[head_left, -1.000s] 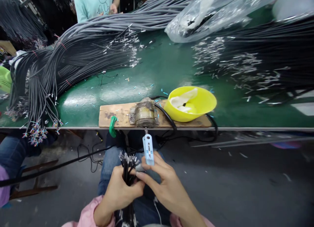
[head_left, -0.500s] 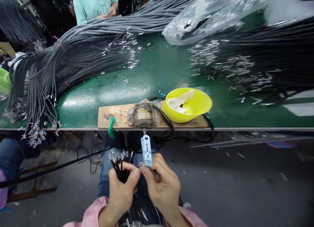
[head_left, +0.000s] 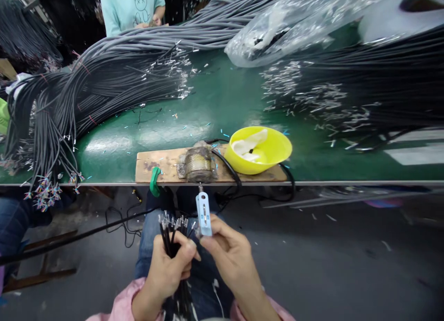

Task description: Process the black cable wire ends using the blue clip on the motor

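My left hand (head_left: 169,268) is closed round a bundle of thin black wires (head_left: 172,233) with bare metal tips fanned upward, held over my lap. My right hand (head_left: 231,256) pinches something small at its fingertips, right beside the bundle's top and just under a pale blue flat blade (head_left: 203,214). That blade hangs from a small metal motor (head_left: 197,164) fixed on a wooden board (head_left: 159,166) at the table's front edge. What the right fingers pinch is too small to name.
A yellow bowl (head_left: 274,157) with white scraps sits on the board's right end. Thick bundles of grey cables (head_left: 104,80) and black cables (head_left: 381,80) lie over the green table (head_left: 215,103). A clear plastic bag (head_left: 287,25) lies behind. A person in a teal shirt (head_left: 130,6) stands opposite.
Both hands have risen slightly toward the blue blade, and the wire tips in my left hand have fanned out more. The view has drifted a little to the right.
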Tool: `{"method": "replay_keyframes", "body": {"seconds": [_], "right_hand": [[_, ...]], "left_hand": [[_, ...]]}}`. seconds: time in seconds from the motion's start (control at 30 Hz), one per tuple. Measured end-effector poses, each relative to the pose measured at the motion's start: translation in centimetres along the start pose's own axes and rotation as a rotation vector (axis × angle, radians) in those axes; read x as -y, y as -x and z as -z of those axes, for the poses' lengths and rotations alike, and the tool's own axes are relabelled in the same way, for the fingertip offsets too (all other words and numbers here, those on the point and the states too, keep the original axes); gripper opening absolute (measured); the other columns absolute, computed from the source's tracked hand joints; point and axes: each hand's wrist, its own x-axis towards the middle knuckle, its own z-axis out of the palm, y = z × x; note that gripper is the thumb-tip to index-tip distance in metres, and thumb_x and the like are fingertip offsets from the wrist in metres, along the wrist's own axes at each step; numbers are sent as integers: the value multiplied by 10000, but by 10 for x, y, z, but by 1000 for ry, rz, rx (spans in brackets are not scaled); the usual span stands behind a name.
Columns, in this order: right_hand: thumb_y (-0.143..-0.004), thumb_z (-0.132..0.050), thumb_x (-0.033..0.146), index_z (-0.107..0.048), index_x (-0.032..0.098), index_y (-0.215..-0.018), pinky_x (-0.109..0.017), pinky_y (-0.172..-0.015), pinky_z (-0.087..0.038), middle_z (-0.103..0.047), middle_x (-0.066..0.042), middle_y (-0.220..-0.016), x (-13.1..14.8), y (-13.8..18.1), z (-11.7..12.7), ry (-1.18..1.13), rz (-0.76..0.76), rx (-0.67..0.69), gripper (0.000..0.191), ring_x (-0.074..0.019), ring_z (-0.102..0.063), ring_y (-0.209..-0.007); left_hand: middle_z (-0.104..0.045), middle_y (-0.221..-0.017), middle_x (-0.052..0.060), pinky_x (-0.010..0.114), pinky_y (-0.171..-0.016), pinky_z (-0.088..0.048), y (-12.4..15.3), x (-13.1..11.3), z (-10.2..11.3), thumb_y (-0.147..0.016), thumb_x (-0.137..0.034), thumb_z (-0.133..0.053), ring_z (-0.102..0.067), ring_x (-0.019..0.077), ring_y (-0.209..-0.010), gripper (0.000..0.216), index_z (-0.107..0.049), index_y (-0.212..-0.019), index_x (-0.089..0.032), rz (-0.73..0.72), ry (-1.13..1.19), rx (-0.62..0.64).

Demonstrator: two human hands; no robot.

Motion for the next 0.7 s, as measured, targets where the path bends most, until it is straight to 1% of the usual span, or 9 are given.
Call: {"method": "replay_keyframes", "body": {"seconds": [0.07,0.13,0.23,0.3,0.37,0.43,0.53,0.6,0.7], "right_hand": [[-799,-565,322,-564,125,-699,-143,-499,-398,-502,-9,-593,-1,2,-5,-47,-97,-9,221,-62,-477,-542],[-817,-533,285,-547,133,-705,-150,-489,-384,-486,-3,-584,-3,5,-10,40,-51,-78,190,-63,-462,-533],[-772,-535,110,-518,146,-640,-172,-567,-396,-500,-11,-610,-3,7,-12,376,314,-270,138,-79,-468,-612],[-750,-532,68,-530,150,-628,-202,-616,-400,-524,-22,-619,1,5,-7,509,462,-273,147,-97,-475,-650],[-788,-539,175,-544,145,-635,-211,-600,-397,-531,-36,-626,4,0,1,407,330,-109,156,-103,-480,-640],[-799,-550,405,-528,132,-624,-196,-538,-374,-493,-32,-603,7,-6,9,110,-1,137,325,-89,-451,-582],[-643,-639,608,-516,118,-629,-166,-487,-325,-445,-6,-578,7,-17,19,-223,-440,390,506,-54,-390,-528],[-558,-725,568,-523,110,-631,-155,-497,-323,-445,4,-576,8,-25,23,-243,-568,379,506,-45,-390,-536],[-560,-730,557,-512,108,-605,-160,-516,-341,-445,8,-559,11,-36,23,-213,-563,183,501,-46,-390,-545]], "left_hand": [[-427,-545,-24,188,-470,-329,0,-1,-2,-677,-497,-673,-388,43,-486,411,-504,-630,-125,-65,-31,-45],[-479,-612,-5,207,-606,-389,0,-2,-4,-655,-419,-717,-444,69,-601,363,-515,-609,-121,-129,-55,-102],[-482,-575,-6,215,-589,-378,-1,-4,-4,-679,-386,-703,-430,73,-574,318,-552,-601,-118,-156,-83,-106],[-489,-542,-2,210,-488,-329,-2,-6,-1,-715,-408,-663,-402,62,-490,318,-599,-620,-111,-147,-98,-74],[-509,-534,6,211,-470,-316,-3,-10,2,-721,-413,-655,-407,66,-471,315,-637,-641,-109,-154,-106,-48],[-534,-552,15,222,-531,-358,-4,-13,5,-687,-391,-693,-448,85,-527,282,-657,-637,-116,-184,-103,-36],[-511,-530,3,225,-554,-362,-3,-17,6,-643,-369,-733,-441,87,-539,242,-660,-619,-139,-218,-81,-34],[-480,-502,-6,220,-519,-331,-1,-18,6,-633,-352,-745,-404,79,-506,223,-656,-609,-149,-230,-67,-44],[-468,-484,-1,228,-514,-318,2,-20,7,-636,-314,-752,-390,85,-501,189,-656,-595,-155,-251,-66,-67]]}}
